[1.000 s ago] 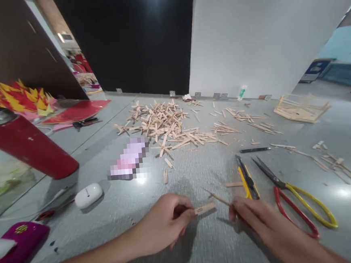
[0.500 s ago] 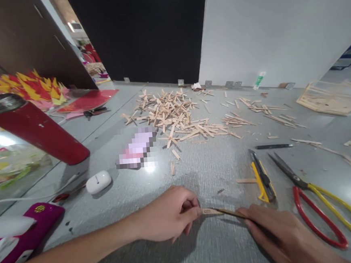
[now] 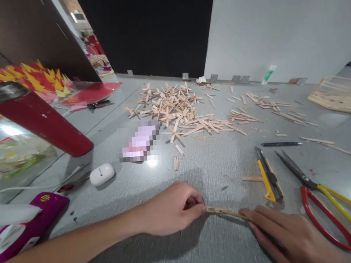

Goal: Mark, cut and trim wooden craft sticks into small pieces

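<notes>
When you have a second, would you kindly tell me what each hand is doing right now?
Left hand: closed, pinching a small wooden strip.
Right hand: closed, holding a thin tool, its tip at the strip.

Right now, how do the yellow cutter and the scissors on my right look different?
The cutter is yellow and black, while the scissors have one red handle and one yellow. The cutter has a single straight body; the scissors have two looped handles. The scissors also look longer overall than the cutter. Both lie unheld on the gray table.
</notes>
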`<state>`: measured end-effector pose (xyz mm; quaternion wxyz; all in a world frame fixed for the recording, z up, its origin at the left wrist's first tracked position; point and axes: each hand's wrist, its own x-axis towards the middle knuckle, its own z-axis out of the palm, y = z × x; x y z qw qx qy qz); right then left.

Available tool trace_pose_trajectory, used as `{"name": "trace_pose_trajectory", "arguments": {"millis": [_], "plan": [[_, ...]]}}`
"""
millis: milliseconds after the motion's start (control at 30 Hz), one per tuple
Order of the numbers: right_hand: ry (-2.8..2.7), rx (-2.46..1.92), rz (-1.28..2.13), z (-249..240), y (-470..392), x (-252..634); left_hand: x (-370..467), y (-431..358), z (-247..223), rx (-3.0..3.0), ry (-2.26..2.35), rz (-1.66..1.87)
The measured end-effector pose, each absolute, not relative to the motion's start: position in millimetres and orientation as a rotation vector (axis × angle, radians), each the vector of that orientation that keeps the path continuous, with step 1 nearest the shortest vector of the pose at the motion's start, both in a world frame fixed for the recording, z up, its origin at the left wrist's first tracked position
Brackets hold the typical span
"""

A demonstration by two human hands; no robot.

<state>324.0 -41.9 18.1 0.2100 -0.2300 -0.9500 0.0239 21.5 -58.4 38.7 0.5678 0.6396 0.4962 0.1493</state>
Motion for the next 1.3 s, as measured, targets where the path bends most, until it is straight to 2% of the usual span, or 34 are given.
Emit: {"name": "trace_pose_trajectory", "arguments": {"millis": [267, 467, 600, 900, 1100, 1300], "plan": [[-2.762, -0.566, -0.226, 33, -46, 324, 25, -60, 37, 1.595, 1.187, 0.377], [-2.934, -0.49, -0.831, 47, -60, 304, 28, -72, 32, 1.785, 1.192, 0.43], [-2.99, -0.561, -1.058, 45, -64, 286, 29, -80, 27, 1.91, 1.268, 0.471], [-3.017, -0.499, -0.722, 33, -39, 286, 33, -82, 19, 1.886, 1.346, 0.431], [-2.971, -0.804, -1.09, 33, -67, 269, 44, -95, 13, 1.875, 1.468, 0.403], [-3.034, -0.419, -0.815, 36, -29, 277, 44, -95, 12, 1.894, 1.482, 0.409]]}}
